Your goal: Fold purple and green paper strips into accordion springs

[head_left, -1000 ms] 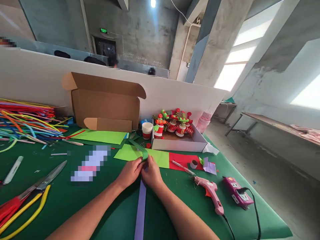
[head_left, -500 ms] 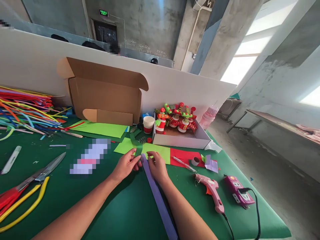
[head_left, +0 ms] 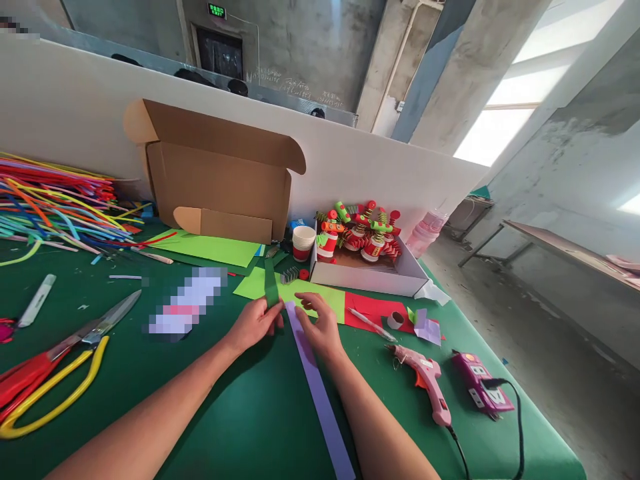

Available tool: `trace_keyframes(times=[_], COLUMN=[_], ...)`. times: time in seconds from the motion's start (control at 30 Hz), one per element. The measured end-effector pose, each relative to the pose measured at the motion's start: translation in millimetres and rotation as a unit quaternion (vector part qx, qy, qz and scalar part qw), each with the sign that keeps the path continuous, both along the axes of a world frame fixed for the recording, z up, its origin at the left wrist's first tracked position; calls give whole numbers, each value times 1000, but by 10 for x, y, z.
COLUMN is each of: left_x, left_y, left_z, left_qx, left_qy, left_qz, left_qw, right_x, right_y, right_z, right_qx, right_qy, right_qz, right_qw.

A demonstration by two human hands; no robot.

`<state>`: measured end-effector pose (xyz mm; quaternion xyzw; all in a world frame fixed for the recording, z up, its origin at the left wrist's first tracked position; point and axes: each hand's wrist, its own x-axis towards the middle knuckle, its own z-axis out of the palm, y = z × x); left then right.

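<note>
My left hand [head_left: 257, 325] pinches a dark green paper strip [head_left: 271, 283], which stands up from the fingers and leans away from me. Just right of those fingers is the upper end of a long purple paper strip [head_left: 313, 377], running down toward the front edge. My right hand [head_left: 320, 323] hovers at that end, its thumb beside the strip and its index finger apart from the thumb. Nothing shows between these fingers. Beyond both hands lie a light green paper sheet [head_left: 320, 293], a red paper sheet [head_left: 370, 305] and a small dark paper spring [head_left: 290, 274].
On the right are a pink glue gun [head_left: 425, 380] and a purple power block [head_left: 480, 383]. Scissors [head_left: 85, 347] lie left. A white box [head_left: 370, 279] of paper figures, paper cups [head_left: 303, 243], a cardboard box [head_left: 220, 183] and colourful pipe cleaners [head_left: 60, 200] stand behind.
The green strip, curled over earlier, now stands straighter from my left hand. My right hand's fingers have shifted slightly at the purple strip's end. The view has tilted a little.
</note>
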<state>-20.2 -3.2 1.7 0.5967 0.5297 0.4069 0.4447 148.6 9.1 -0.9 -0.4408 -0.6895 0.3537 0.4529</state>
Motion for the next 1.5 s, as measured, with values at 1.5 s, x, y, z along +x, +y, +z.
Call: trace_keyframes(times=[1.5], left_x=[-88], left_y=[-107], left_z=[177], left_qx=[-178], left_qy=[-211], left_qz=[-62], left_qw=[959], right_x=[1], right_y=[-101], right_z=[116], right_qx=[-7], right_qy=[-418], right_qz=[-37], right_qw=[908])
